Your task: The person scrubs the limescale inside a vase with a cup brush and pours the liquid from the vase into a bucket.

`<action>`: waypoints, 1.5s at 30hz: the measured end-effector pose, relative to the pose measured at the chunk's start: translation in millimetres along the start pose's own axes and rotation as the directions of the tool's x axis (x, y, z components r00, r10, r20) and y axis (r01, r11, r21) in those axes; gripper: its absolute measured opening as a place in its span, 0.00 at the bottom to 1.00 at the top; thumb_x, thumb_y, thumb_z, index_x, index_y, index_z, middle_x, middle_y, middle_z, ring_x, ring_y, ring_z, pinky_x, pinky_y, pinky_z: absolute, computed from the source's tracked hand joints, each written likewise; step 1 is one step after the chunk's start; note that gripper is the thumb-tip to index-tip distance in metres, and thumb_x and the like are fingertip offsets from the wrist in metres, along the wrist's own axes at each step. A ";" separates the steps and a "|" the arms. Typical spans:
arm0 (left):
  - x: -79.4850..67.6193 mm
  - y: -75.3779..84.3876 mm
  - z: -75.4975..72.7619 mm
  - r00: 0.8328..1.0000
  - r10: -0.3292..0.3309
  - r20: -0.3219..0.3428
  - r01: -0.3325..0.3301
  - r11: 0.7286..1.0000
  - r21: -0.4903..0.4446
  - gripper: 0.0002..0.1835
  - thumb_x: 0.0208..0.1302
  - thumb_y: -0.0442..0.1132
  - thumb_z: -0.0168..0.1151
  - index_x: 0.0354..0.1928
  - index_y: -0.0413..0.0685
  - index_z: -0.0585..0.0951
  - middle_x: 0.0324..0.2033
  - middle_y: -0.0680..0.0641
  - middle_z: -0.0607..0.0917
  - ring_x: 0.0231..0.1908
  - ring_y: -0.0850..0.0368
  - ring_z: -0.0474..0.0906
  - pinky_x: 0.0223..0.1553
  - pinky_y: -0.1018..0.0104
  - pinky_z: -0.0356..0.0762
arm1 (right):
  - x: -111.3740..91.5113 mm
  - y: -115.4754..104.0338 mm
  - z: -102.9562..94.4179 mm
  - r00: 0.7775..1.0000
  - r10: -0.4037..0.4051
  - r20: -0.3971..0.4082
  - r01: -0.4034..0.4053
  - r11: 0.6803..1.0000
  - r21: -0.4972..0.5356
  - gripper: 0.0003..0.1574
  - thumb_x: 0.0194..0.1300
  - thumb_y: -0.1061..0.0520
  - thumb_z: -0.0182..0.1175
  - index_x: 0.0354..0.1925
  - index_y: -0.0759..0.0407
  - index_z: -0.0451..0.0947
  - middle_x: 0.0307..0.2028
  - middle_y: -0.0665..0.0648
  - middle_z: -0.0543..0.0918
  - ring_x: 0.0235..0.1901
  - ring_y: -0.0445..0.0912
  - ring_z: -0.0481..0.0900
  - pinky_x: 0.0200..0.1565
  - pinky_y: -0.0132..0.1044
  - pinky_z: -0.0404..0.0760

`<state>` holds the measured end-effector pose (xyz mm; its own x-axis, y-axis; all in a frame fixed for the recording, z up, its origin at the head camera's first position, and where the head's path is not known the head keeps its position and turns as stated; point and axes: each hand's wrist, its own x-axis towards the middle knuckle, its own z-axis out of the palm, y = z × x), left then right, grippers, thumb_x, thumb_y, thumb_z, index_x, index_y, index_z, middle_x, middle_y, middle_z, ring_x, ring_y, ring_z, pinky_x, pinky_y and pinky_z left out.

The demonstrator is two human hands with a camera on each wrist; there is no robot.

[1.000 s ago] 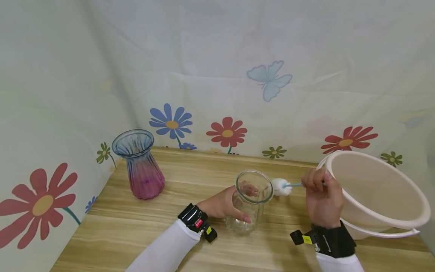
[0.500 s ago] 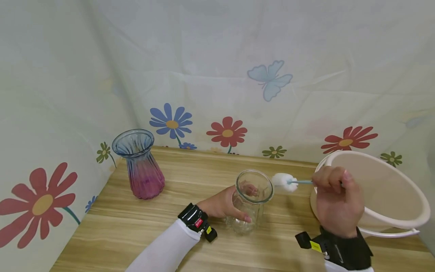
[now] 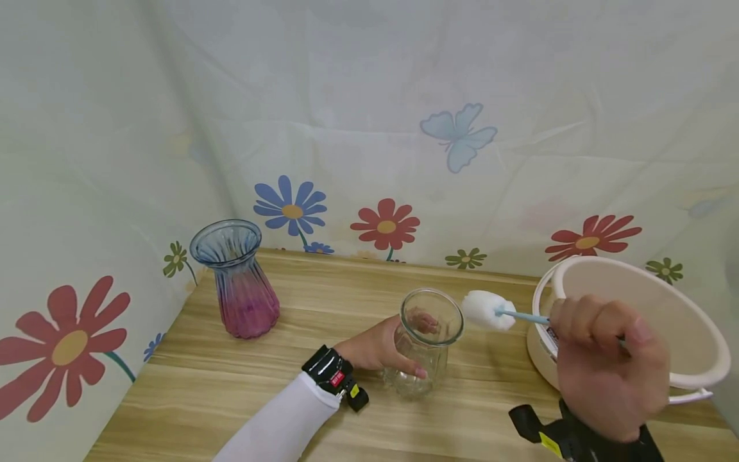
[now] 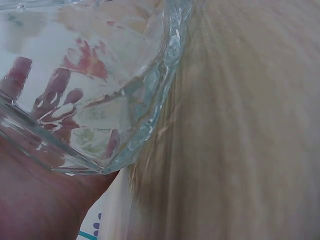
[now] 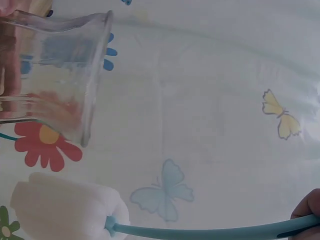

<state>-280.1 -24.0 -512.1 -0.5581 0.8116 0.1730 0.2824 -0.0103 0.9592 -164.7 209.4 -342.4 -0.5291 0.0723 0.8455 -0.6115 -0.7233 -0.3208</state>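
A clear glass vase (image 3: 412, 384) with a round rim stands upright on the wooden table. My left hand (image 3: 375, 346) grips its side, and the fingers show through the glass of the vase (image 4: 150, 95) in the left wrist view. To the right, my right hand (image 3: 612, 362) holds the light-blue handle of a sponge bottle brush (image 3: 486, 310). The brush's white sponge head is in the air just right of the vase's rim, outside it. In the right wrist view, the sponge brush (image 5: 70, 207) lies low in the picture, apart from the glass.
A ribbed vase (image 3: 245, 289), blue above and pink-purple below, stands at the left on the table (image 3: 323, 282). A cream bucket (image 3: 541, 359) with a handle stands at the right, partly behind my right hand. A flower-printed cloth (image 3: 346, 128) hangs behind.
My right hand has moved right and toward me. The sponge brush has risen clear of the table and shifted slightly right. My left hand and the glass vase have stayed put.
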 end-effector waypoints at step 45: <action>3.5 0.2 -1.3 0.998 0.052 0.029 -0.052 0.998 -0.020 0.48 0.58 0.52 0.79 0.77 0.70 0.61 0.71 0.61 0.72 0.74 0.64 0.63 0.81 0.56 0.45 | -0.2 28.5 40.7 0.977 -0.040 0.209 0.035 0.999 0.030 0.21 0.73 0.60 0.31 0.20 0.60 0.46 0.22 0.51 0.52 0.25 0.42 0.52 0.34 0.33 0.50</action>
<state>-283.1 -21.9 -511.0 -0.5199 0.8263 0.2166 0.2955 -0.0639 0.9532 -158.1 160.8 -334.3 -0.3699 -0.0437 0.9281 -0.6118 -0.7403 -0.2787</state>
